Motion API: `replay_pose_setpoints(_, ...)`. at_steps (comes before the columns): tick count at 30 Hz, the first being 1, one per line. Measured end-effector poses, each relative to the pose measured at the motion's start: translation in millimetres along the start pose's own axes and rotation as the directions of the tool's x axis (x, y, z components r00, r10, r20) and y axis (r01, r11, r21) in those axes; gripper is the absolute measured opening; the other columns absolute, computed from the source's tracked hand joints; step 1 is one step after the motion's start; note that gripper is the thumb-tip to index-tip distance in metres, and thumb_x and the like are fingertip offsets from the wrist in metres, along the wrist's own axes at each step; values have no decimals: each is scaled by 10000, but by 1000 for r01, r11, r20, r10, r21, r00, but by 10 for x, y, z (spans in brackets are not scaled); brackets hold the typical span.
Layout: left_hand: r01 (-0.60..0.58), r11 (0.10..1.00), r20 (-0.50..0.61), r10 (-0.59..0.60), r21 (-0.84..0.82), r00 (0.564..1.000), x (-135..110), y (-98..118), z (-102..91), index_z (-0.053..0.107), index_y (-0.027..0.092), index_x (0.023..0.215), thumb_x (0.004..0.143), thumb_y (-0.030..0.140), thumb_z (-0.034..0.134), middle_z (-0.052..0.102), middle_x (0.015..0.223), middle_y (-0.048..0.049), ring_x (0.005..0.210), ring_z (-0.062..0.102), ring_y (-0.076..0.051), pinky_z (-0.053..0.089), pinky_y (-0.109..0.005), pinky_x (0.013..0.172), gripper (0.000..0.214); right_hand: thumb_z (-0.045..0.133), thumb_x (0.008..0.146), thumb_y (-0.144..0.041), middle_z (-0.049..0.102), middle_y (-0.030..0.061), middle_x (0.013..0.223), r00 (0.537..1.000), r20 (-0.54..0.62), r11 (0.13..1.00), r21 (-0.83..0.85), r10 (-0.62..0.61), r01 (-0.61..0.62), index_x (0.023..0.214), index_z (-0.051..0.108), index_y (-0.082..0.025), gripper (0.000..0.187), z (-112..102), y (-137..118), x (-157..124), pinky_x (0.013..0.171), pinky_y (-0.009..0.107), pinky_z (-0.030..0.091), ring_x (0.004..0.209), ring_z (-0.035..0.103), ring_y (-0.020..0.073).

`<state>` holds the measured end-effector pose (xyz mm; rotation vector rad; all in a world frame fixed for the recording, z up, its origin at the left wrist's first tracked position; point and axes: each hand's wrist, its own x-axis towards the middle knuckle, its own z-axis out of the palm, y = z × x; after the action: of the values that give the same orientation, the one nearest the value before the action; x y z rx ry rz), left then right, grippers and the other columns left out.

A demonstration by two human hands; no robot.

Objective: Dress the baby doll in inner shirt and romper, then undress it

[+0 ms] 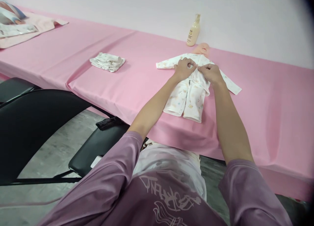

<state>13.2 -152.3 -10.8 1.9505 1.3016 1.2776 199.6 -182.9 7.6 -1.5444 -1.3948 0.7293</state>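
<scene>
Soft white printed fabric makes up the baby outfit (193,100), which lies on the smooth pink cloth covering the surface (265,105); its thin sleeves spread outward and its straight, tube-like legs point toward the person. The left hand (183,69) curls its thumb and forefinger into a ring, tips pinched on the fabric at mid-body; the right hand's (211,73) fingers clamp the fabric just beside them. A rounded peach doll head (203,49) shows at the collar, near a glossy cream pump bottle (193,31). Well to the left sits a crinkled, folded cloth bundle (108,61).
</scene>
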Motion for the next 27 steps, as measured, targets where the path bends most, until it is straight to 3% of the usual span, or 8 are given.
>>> replay_pose_setpoints(5, 13, 992, 55, -20, 128, 998, -66, 89, -65, 851, 271, 1126, 1121, 522, 782, 801, 1300, -138, 1461, 655, -423, 413, -639, 1288, 260, 883, 912, -283, 652, 34, 819, 994, -66, 996, -23, -82, 80, 822, 698, -240, 210, 88, 100, 85, 751, 367, 612, 816, 664, 215)
replay_pose_setpoints(11, 35, 990, 58, -43, 139, 997, -95, 126, -97, 853, 278, 1128, 1124, 555, 784, 796, 1309, -118, 1454, 650, -400, 407, -590, 1281, 286, 890, 925, -333, 646, 29, 865, 987, -56, 988, -41, -148, 146, 861, 695, -245, 224, 97, 198, 168, 901, 424, 639, 908, 694, 237)
replay_pose_setpoints(20, -1, 989, 62, -8, 147, 998, -75, 54, -71, 865, 292, 1174, 1108, 632, 784, 795, 1326, -136, 1473, 642, -422, 411, -623, 1287, 356, 960, 933, -536, 646, 35, 905, 965, -24, 964, -50, -261, 260, 939, 719, -238, 383, 42, 293, 154, 927, 423, 606, 946, 683, 242)
replay_pose_setpoints(27, 8, 992, 61, -16, 126, 998, -48, 10, -46, 845, 284, 1159, 1131, 604, 763, 801, 1300, -127, 1422, 672, -392, 423, -624, 1293, 332, 996, 910, -524, 653, 17, 889, 976, -20, 976, -18, -219, 219, 940, 730, -254, 380, 19, 199, 100, 885, 399, 613, 877, 666, 215)
